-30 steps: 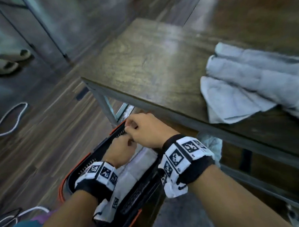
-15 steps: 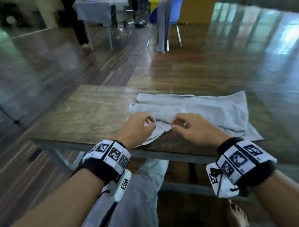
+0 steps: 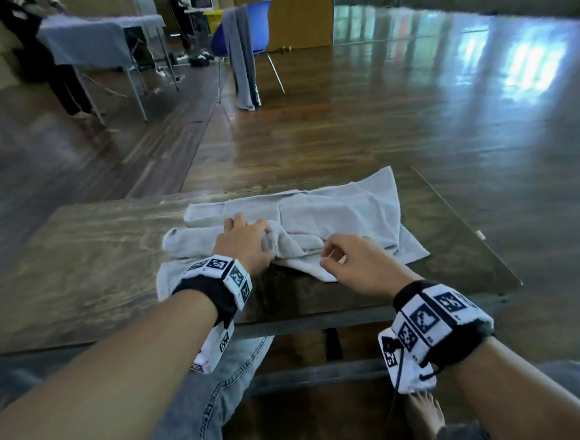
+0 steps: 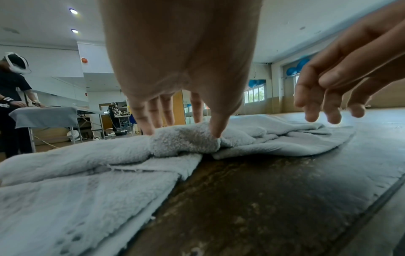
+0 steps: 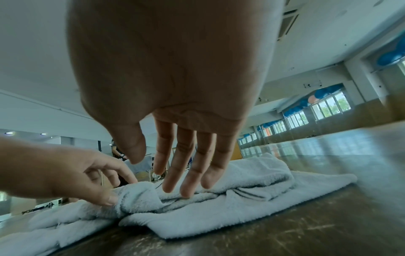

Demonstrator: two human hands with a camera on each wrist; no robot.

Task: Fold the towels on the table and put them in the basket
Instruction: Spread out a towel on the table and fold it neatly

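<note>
Several light grey towels lie crumpled in a heap on the dark wooden table. My left hand pinches a raised bunch of towel between thumb and fingers; the left wrist view shows the bunch squeezed under that hand. My right hand hovers just right of it. In the right wrist view its fingers point down, straight and spread, at or just above the towel, holding nothing. The basket is out of view.
The table's near edge runs above my legs in jeans. Far back left stand another table draped in grey cloth and a person. A blue chair with hanging grey cloth stands behind.
One second ago both hands were down in the basket beside the table. They rose to the towel heap, and now the left hand has gathered a bunch of towel.
</note>
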